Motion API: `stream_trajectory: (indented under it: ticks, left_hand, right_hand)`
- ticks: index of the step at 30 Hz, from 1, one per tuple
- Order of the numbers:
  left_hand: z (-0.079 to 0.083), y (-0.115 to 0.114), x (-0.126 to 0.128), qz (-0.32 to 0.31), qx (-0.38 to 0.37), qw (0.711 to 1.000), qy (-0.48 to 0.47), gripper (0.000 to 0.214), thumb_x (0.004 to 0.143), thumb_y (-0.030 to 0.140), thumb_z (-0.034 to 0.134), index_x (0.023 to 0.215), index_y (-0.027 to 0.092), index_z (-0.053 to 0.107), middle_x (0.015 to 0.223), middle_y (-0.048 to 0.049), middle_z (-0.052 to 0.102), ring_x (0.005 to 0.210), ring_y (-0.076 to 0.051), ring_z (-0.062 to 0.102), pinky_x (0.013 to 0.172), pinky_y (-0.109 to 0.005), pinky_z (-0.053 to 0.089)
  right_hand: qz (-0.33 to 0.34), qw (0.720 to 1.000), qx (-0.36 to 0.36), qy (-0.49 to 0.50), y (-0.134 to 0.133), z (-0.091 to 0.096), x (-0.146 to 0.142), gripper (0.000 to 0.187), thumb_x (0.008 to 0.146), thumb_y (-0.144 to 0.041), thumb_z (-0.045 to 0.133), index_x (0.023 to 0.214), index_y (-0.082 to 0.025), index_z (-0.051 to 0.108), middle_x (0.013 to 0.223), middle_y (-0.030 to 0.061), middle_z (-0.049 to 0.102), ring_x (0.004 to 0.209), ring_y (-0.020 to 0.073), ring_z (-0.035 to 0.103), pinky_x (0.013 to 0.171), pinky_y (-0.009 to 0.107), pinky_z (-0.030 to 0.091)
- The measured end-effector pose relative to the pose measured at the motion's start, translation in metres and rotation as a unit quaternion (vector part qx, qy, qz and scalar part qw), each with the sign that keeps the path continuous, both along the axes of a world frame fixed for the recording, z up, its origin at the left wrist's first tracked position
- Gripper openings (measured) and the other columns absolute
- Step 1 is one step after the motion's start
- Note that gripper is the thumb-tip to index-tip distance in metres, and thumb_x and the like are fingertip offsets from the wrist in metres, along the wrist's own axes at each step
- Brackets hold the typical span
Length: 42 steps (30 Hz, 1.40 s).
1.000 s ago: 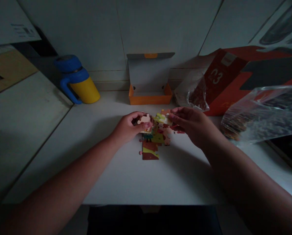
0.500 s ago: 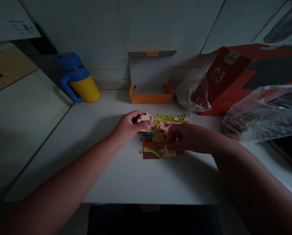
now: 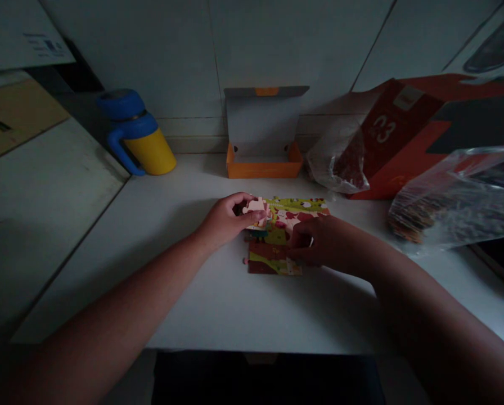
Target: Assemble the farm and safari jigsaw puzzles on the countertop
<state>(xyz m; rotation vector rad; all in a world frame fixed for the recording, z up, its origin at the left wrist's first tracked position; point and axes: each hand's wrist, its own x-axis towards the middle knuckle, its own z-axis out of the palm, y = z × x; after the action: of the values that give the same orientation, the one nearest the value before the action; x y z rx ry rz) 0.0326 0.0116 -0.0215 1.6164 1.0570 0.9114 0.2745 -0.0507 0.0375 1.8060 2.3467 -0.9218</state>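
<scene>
A partly joined jigsaw puzzle (image 3: 271,264) lies flat on the white table, showing green fields, sheep and a red-and-white cow. Above its upper left part, my left hand (image 3: 230,216) is closed around a few loose puzzle pieces (image 3: 255,211), thumb on top. My right hand (image 3: 315,239) covers the puzzle's right side, thumb and fingers pinched at a puzzle piece (image 3: 293,266) near the lower right. That piece lies roughly level with its neighbours; my fingers hide part of it, so I cannot tell whether it is fully joined.
Behind the puzzle stands an opened orange box (image 3: 264,170) with its lid raised. A blue and yellow jug (image 3: 144,143) is at the back left. On the right are a large red box (image 3: 397,143) and clear plastic bags (image 3: 454,197), one with brown contents.
My right hand has lowered the tilted puzzle piece so it now lies flatter against the puzzle. My left hand keeps its pieces. The view has shifted slightly.
</scene>
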Motion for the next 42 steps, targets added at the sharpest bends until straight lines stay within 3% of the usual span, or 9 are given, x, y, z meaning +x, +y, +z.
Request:
stream_trajectory:
  ticks: [12,20,24,27,33,42]
  left_hand:
    - [0.001,0.0,0.002,0.006,-0.004,1.0,-0.012,0.037,0.078,0.039,0.086,0.107,0.02,0.072,0.099,-0.0036,0.076,0.084,-0.016,0.065,0.076,-0.028,0.049]
    - [0.002,-0.001,0.001,0.005,-0.003,1.0,-0.004,0.038,0.079,0.039,0.084,0.11,0.02,0.072,0.104,-0.0057,0.078,0.087,-0.018,0.068,0.079,-0.031,0.051]
    - [0.001,-0.002,0.002,0.007,-0.014,1.0,-0.026,0.036,0.079,0.039,0.085,0.108,0.021,0.073,0.102,-0.0055,0.078,0.086,-0.017,0.068,0.079,-0.031,0.052]
    - [0.0,0.0,0.002,0.005,-0.02,0.999,-0.035,0.038,0.079,0.04,0.085,0.109,0.021,0.073,0.102,-0.0057,0.078,0.086,-0.017,0.068,0.079,-0.031,0.052]
    - [0.001,0.002,0.002,0.017,-0.029,0.997,-0.068,0.036,0.078,0.04,0.086,0.103,0.019,0.072,0.105,-0.007,0.078,0.09,-0.018,0.069,0.083,-0.032,0.053]
    - [0.004,0.002,0.002,0.026,-0.046,0.994,-0.092,0.035,0.077,0.038,0.086,0.103,0.018,0.072,0.104,-0.0071,0.076,0.088,-0.017,0.068,0.083,-0.031,0.053]
  right_hand:
    - [0.025,0.998,0.045,-0.032,-0.001,-0.004,-0.006,0.012,0.087,-0.034,0.073,0.085,-0.022,0.075,0.077,0.0017,0.073,0.065,0.0164,0.059,0.058,0.03,0.032]
    - [0.05,0.992,0.115,0.022,-0.006,-0.006,-0.008,0.012,0.085,-0.033,0.079,0.086,-0.022,0.073,0.084,0.0034,0.074,0.068,0.0168,0.061,0.062,0.03,0.038]
    - [0.15,0.978,0.116,0.09,-0.012,-0.011,-0.012,0.041,0.076,-0.041,0.09,0.11,-0.023,0.074,0.114,0.0081,0.072,0.098,0.0243,0.065,0.086,0.035,0.049]
    - [0.173,0.974,0.114,0.088,-0.013,-0.015,-0.013,0.055,0.074,-0.042,0.092,0.122,-0.02,0.072,0.127,0.0126,0.067,0.114,0.0291,0.062,0.099,0.04,0.049]
    - [0.169,0.977,0.107,0.068,-0.009,-0.012,-0.006,0.044,0.082,-0.033,0.086,0.122,-0.022,0.074,0.126,0.0116,0.068,0.116,0.0301,0.062,0.104,0.043,0.047]
    - [0.187,0.975,0.078,0.089,-0.006,-0.002,-0.002,0.027,0.085,-0.03,0.08,0.111,-0.024,0.077,0.116,0.0067,0.073,0.1,0.023,0.066,0.09,0.035,0.049]
